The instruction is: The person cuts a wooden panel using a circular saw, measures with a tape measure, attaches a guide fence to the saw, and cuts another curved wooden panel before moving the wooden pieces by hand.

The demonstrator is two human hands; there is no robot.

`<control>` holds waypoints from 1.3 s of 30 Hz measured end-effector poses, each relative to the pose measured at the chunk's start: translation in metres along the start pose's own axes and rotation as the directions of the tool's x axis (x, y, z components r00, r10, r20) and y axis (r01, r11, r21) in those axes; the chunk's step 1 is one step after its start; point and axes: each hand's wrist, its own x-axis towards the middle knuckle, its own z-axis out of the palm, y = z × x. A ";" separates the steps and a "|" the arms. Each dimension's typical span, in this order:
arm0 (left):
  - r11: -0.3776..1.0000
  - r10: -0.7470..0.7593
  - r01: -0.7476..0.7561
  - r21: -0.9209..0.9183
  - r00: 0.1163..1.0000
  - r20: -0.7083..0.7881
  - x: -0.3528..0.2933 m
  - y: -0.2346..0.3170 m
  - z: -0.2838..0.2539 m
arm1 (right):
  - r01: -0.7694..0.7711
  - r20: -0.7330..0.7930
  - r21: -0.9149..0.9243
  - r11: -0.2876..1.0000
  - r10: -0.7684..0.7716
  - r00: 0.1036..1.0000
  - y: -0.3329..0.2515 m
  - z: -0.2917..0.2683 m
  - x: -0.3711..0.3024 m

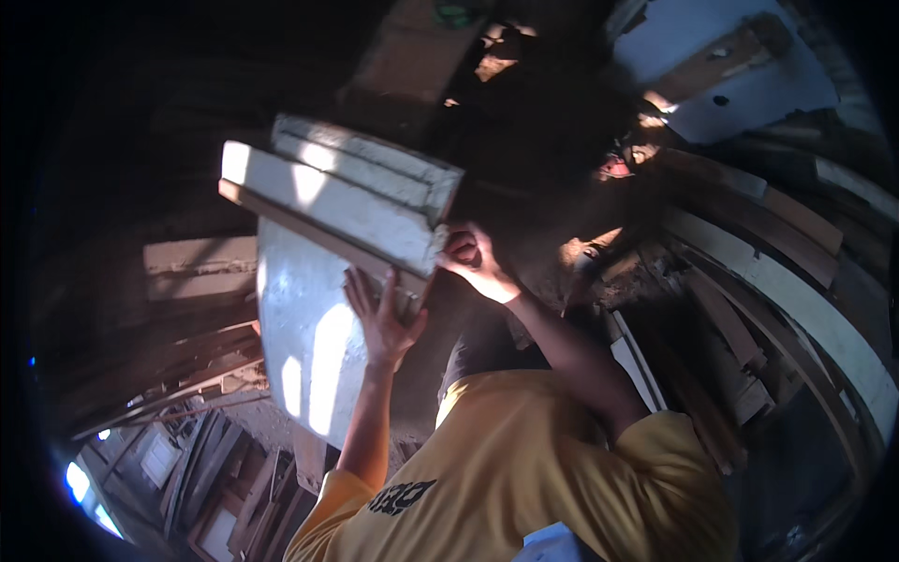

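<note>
A white-painted wooden board (332, 201) with a bare brown edge lies at a slant over a large pale, rounded panel (309, 337). Behind it is a second white piece with grooves (375, 164), close against the first. My left hand (382, 318) rests on the board's near edge, close to its right end, fingers stretched and apart. At that right end, my right hand (476, 262) has its fingers curled in a pinch against the board's corner. Whatever is between those fingers is hidden.
Long planks (787, 290) are stacked along the right side. A pale sheet (740, 70) with a brown strip lies at the far right. More scrap boards (220, 468) lie at the lower left, and a brown board (407, 56) is at the far side. Deep shadow hides much.
</note>
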 end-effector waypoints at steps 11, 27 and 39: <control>0.998 -0.058 0.058 -0.003 0.996 -0.068 0.012 0.002 0.016 | -0.278 -0.284 -0.946 -0.166 0.012 0.959 0.193 -0.491 0.081; 0.975 -0.202 0.209 0.074 0.975 -0.088 0.020 0.019 0.004 | 0.213 0.096 -0.786 -0.580 0.227 0.969 0.132 -0.628 0.213; 0.974 -0.225 0.226 0.010 0.971 -0.086 0.016 0.019 -0.003 | -0.300 -0.147 -0.895 0.331 0.416 0.898 -0.101 -0.463 0.014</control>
